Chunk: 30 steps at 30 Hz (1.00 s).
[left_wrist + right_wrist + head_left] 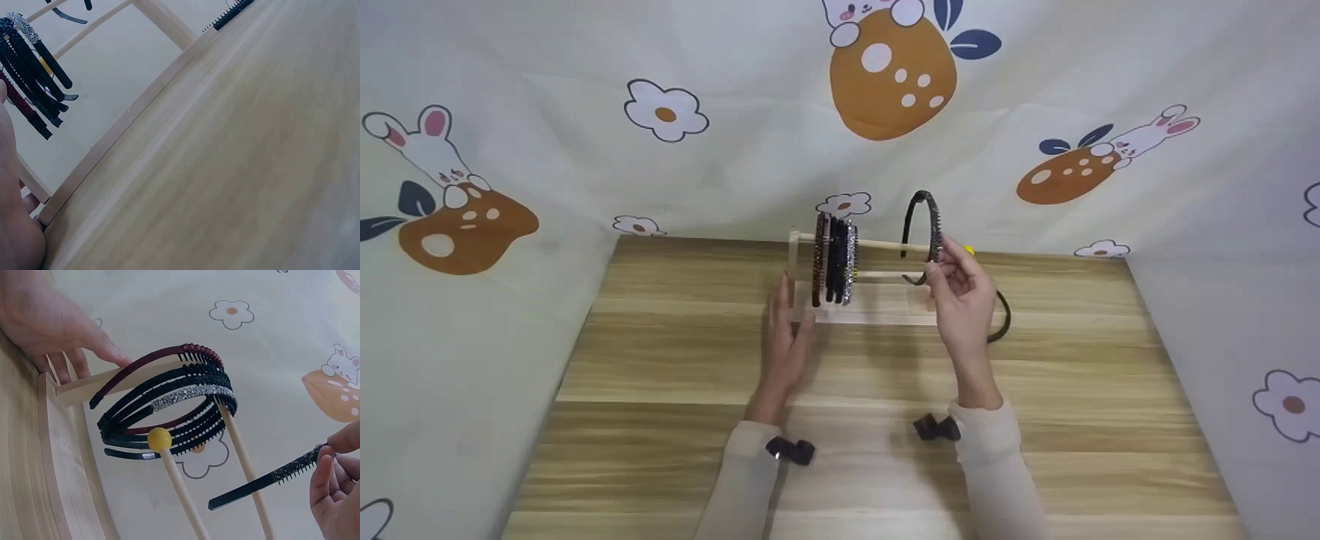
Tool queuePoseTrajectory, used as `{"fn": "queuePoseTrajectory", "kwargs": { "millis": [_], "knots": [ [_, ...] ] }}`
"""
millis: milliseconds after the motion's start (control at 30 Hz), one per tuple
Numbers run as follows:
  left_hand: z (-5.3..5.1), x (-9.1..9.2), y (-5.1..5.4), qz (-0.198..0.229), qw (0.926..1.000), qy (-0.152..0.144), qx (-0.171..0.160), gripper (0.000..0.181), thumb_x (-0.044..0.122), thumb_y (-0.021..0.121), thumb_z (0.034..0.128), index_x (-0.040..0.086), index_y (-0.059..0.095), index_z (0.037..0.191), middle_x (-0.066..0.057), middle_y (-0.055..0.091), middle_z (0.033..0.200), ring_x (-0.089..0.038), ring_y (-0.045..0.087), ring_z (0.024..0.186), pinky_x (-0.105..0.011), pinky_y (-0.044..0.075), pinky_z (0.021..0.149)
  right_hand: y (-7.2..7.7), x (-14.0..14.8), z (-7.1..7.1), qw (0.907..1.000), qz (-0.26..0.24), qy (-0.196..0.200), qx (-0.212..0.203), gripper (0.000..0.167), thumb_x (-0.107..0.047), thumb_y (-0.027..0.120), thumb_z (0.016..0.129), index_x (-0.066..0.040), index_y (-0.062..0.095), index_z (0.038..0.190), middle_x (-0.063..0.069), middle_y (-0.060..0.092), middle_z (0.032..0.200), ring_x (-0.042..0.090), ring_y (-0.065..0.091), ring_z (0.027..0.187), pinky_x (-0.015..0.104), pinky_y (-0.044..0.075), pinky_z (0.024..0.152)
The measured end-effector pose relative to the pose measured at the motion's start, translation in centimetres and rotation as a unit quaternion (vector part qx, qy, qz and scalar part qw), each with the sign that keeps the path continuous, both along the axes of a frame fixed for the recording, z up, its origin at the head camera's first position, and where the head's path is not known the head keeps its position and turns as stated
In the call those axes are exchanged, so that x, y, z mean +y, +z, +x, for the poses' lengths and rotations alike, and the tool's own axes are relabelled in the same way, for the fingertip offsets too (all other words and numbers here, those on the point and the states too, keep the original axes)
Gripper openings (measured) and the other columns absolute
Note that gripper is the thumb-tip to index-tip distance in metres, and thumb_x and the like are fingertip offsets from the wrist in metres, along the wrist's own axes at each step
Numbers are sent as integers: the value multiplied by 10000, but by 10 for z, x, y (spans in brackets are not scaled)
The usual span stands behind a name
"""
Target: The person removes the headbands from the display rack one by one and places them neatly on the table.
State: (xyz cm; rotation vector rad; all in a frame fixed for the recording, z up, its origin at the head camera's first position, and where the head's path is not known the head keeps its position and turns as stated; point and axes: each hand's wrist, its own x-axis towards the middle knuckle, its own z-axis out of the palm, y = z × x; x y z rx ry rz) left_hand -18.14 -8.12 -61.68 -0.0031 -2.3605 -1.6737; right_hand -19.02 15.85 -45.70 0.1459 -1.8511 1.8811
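A wooden rack [877, 318] with two horizontal rods stands on the table. Several headbands hang side by side toward its left end, among them a dark red one [140, 365], black ones and a silver glittery one [191, 395]. My left hand [786, 352] rests against the rack's left end, fingers straight. With thumb and fingertips, my right hand [964, 307] pinches a black toothed headband [936, 225] near the rods' right end, apart from the hanging group. That headband [242, 492] shows dark stones in the right wrist view, its end beside a rod.
Another black headband [1002, 322] lies on the table just right of the rack, partly behind my right hand. A yellow ball [160, 439] caps one rod. Patterned cloth [765, 165] rises behind and at both sides of the wooden table [660, 450].
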Motion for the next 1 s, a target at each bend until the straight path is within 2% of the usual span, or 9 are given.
{"fn": "queuePoseTrajectory", "kwargs": {
  "millis": [167, 333, 600, 833, 1000],
  "knots": [
    [0, -1, 1, -6, 10000, -2, -8, 778, 438, 518, 1133, 209, 170, 1790, -201, 181, 1834, -506, 272, 1620, -852, 208, 1234, -3, 5, -1, 10000, 19, -36, 71, 392, 156, 693, 979, 201, 655, 1366, 40, 695, 1035, 80, 648, 837, 162, 564, 673],
    [0, -1, 0, -85, 9999, 27, -94, 776, 475, 503, 1136, 221, 168, 1789, -194, 138, 1845, -514, 197, 1650, -866, 164, 1237, -3, 10, -1, 9999, 44, -71, 143, 384, 166, 690, 979, 207, 654, 1360, 35, 705, 1037, 81, 657, 846, 169, 577, 704],
    [1, 0, 1, -26, 9998, 26, -184, 782, 503, 499, 1136, 269, 149, 1795, -186, 100, 1854, -512, 141, 1669, -870, 132, 1241, -2, 15, -1, 9998, 7, -201, -33, 394, 163, 699, 975, 187, 667, 1366, 18, 720, 1017, 82, 676, 858, 179, 596, 793],
    [0, 0, 0, -25, 10000, 24, 2, 800, 559, 469, 1137, 239, 145, 1795, -185, 139, 1850, -519, 149, 1667, -867, 129, 1243, -2, 19, -2, 9997, -65, -234, -10, 393, 166, 698, 971, 186, 672, 1362, 25, 728, 1012, 93, 663, 852, 179, 592, 788],
    [0, 0, -1, 24, 10000, -15, 86, 806, 568, 455, 1137, 233, 135, 1797, -159, 184, 1848, -528, 160, 1663, -861, 114, 1250, -2, 23, -2, 9997, -120, -208, 16, 392, 163, 691, 974, 185, 669, 1365, 55, 723, 1010, 97, 640, 831, 171, 568, 705]
  ]
}}
